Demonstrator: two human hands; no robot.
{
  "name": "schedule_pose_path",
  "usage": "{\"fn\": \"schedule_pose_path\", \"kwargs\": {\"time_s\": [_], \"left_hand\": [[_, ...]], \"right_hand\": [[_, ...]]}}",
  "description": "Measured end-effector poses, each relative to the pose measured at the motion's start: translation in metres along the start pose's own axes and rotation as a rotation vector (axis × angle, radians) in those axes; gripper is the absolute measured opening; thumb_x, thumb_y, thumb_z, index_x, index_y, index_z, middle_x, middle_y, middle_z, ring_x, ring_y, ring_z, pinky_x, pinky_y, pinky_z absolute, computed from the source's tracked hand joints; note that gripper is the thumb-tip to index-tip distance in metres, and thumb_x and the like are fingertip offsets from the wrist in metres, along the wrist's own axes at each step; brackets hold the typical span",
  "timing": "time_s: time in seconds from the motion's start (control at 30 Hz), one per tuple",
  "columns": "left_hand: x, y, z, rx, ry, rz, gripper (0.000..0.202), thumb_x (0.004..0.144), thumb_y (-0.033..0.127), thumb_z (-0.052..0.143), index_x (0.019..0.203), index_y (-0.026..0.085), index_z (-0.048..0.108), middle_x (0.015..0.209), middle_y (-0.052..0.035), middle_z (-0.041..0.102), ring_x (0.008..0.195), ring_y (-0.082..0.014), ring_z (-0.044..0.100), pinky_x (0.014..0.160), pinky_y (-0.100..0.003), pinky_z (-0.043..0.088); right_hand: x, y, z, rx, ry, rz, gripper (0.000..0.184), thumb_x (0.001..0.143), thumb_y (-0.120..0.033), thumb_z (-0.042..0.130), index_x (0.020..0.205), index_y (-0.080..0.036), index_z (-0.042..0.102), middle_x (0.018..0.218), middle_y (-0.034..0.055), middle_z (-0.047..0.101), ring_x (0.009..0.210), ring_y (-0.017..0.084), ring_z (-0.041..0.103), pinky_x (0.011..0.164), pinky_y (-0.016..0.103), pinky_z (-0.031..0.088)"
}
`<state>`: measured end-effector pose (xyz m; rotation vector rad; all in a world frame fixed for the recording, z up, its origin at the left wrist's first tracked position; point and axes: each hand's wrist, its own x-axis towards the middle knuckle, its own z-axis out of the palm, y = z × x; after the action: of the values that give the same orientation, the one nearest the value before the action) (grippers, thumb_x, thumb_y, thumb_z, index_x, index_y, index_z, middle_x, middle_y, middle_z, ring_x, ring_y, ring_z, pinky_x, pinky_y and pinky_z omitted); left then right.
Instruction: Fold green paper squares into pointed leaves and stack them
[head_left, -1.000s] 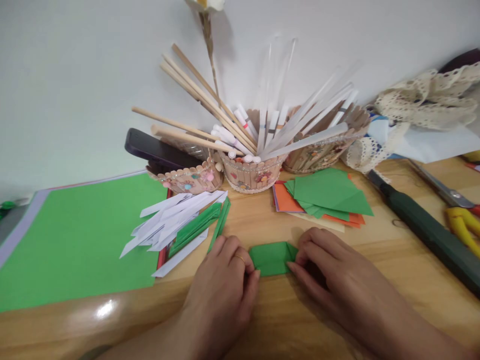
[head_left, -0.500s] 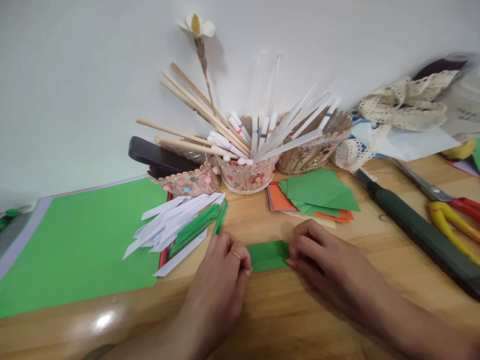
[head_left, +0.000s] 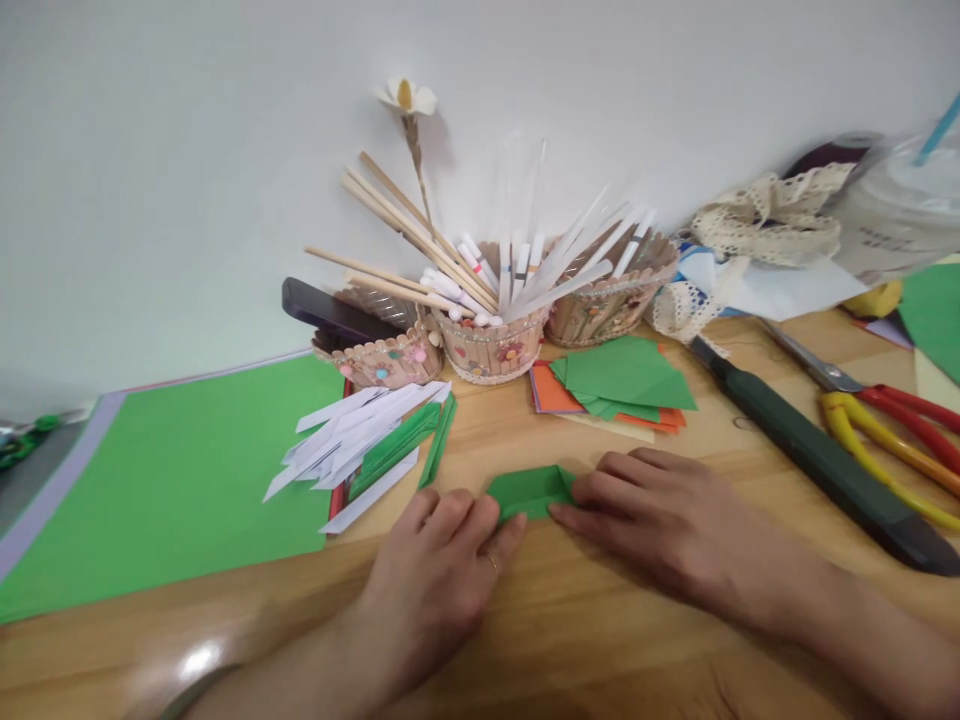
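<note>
A small folded piece of green paper (head_left: 529, 490) lies on the wooden table between my hands, its near edge partly raised. My left hand (head_left: 450, 560), with a ring on one finger, pinches its left end between thumb and fingers. At the right end, my right hand (head_left: 645, 500) grips the paper with the thumb along the near edge and the fingers curled behind. Both ends of the paper are hidden under my fingers. Just beyond it to the left is a heap of folded white paper strips (head_left: 352, 430) with some folded green strips (head_left: 397, 445).
Green paper squares (head_left: 626, 375) lie over orange ones behind my hands. Large green sheets (head_left: 187, 480) cover the left. Decorated holders (head_left: 491, 350) with markers and sticks stand by the wall. A dark green long-handled tool (head_left: 825, 450) and scissors (head_left: 862, 390) lie right.
The paper's near edge has been turned up and the piece looks narrower. My right hand has flattened, with its fingers stretched further along the paper. The camera view has shifted slightly.
</note>
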<state>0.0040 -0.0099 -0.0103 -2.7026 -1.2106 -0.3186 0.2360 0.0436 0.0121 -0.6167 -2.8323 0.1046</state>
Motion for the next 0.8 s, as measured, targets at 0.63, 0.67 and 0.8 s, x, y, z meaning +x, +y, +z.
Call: {"fn": "schedule_pose_path", "kwargs": {"time_s": [0.63, 0.67, 0.8], "left_hand": [[-0.003, -0.013, -0.014, 0.033, 0.029, 0.047, 0.018, 0.082, 0.011, 0.052, 0.094, 0.016, 0.064, 0.069, -0.0031, 0.060, 0.072, -0.0198, 0.046, 0.061, -0.035, 0.027], [-0.003, -0.013, -0.014, 0.040, 0.031, 0.038, 0.019, 0.082, 0.011, 0.050, 0.094, 0.015, 0.065, 0.070, -0.0037, 0.060, 0.073, -0.0202, 0.046, 0.061, -0.035, 0.027], [0.001, -0.012, -0.012, 0.059, 0.012, -0.032, 0.026, 0.084, 0.019, 0.046, 0.101, 0.013, 0.065, 0.072, -0.0061, 0.059, 0.076, -0.0233, 0.046, 0.062, -0.037, 0.028]], "right_hand": [[-0.007, 0.004, -0.008, 0.185, -0.071, 0.001, 0.031, 0.094, -0.019, 0.033, 0.090, -0.019, 0.064, 0.082, 0.0052, 0.062, 0.087, 0.019, 0.050, 0.072, 0.035, 0.040], [-0.006, 0.002, -0.008, 0.196, -0.082, -0.003, 0.030, 0.093, -0.018, 0.035, 0.088, -0.019, 0.064, 0.082, 0.0050, 0.062, 0.087, 0.019, 0.050, 0.073, 0.035, 0.040], [-0.001, -0.013, -0.007, 0.195, -0.122, -0.015, 0.022, 0.089, -0.013, 0.040, 0.082, -0.018, 0.061, 0.080, 0.0040, 0.061, 0.081, 0.019, 0.049, 0.070, 0.035, 0.040]]}}
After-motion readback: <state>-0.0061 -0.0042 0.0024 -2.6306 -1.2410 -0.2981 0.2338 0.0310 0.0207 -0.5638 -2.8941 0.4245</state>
